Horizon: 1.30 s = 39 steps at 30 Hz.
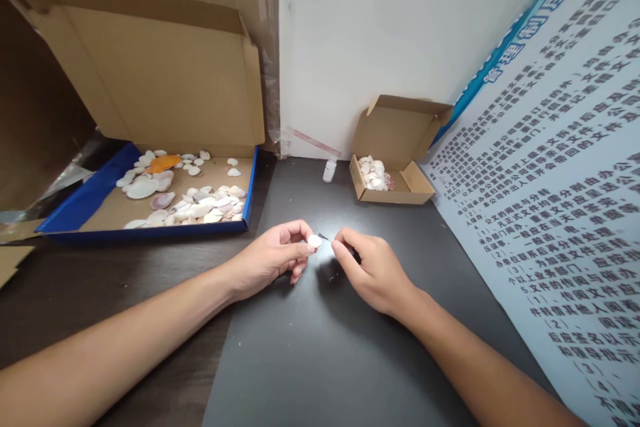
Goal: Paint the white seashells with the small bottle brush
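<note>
My left hand [281,255] pinches a small white seashell [315,241] between thumb and fingers, above the dark mat. From the other side, my right hand [373,265] is closed around a small brush [324,237]; its thin dark tip points at the shell. Whether the tip touches the shell I cannot tell, and most of the handle is hidden in my fingers.
On the left stands an open blue box [150,236] of sorted shells. A smaller cardboard box [397,197] holding shells sits back right, beside a small white bottle [329,171]. A white wall and a printed board [525,167] bound the mat [300,360].
</note>
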Each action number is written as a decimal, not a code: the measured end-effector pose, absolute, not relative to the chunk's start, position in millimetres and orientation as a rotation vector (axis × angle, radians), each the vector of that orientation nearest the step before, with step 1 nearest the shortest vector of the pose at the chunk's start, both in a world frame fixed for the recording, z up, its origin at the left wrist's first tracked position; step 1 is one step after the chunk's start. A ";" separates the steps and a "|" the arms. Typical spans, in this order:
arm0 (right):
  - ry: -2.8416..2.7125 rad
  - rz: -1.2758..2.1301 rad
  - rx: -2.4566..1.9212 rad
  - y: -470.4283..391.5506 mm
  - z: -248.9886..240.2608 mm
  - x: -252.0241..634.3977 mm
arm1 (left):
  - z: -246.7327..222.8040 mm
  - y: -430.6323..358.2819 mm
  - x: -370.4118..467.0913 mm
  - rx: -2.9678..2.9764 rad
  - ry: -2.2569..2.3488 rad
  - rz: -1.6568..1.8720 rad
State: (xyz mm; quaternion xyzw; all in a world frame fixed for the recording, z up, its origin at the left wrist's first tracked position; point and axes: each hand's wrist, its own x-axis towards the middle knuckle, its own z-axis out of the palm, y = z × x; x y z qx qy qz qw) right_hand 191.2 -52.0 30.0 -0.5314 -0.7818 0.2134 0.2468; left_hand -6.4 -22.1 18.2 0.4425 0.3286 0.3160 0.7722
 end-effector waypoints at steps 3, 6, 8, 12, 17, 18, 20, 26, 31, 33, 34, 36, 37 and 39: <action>-2.144 0.615 -1.378 -53.2 32.0 190.1 | 18.4 -22.3 -6.5 0.954 0.714 0.688; -2.164 0.620 -1.382 -53.7 32.1 190.1 | 18.4 -22.1 -6.4 0.952 0.714 0.686; -2.160 0.607 -1.404 -53.9 31.5 190.7 | 18.3 -21.9 -6.2 0.953 0.714 0.683; -2.171 0.612 -1.352 -54.8 30.4 191.3 | 17.8 -21.6 -6.1 0.962 0.712 0.678; -2.136 0.562 -1.441 -54.0 30.5 191.0 | 17.5 -21.8 -6.4 0.964 0.728 0.682; -2.135 0.561 -1.429 -53.9 30.7 190.8 | 17.5 -21.8 -6.3 0.966 0.729 0.682; -2.153 0.565 -1.381 -54.0 30.9 190.6 | 17.6 -21.9 -6.1 0.969 0.732 0.683; -2.096 0.497 -1.425 -54.2 31.8 190.8 | 18.2 -22.1 -6.1 0.959 0.736 0.682; -2.144 0.535 -1.361 -54.4 31.4 190.7 | 17.8 -22.1 -6.5 0.953 0.730 0.688; -2.104 0.505 -1.420 -53.9 31.0 190.9 | 17.4 -22.0 -6.3 0.952 0.730 0.688; -2.091 0.498 -1.429 -53.6 31.0 191.1 | 17.3 -21.8 -6.2 0.952 0.730 0.687; -2.100 0.509 -1.400 -53.4 31.2 191.3 | 17.1 -21.6 -6.0 0.953 0.729 0.683; -2.113 0.519 -1.383 -53.5 31.4 191.4 | 17.0 -21.5 -6.1 0.953 0.726 0.681; -2.123 0.521 -1.392 -53.6 31.8 191.6 | 16.6 -21.4 -6.5 0.958 0.721 0.675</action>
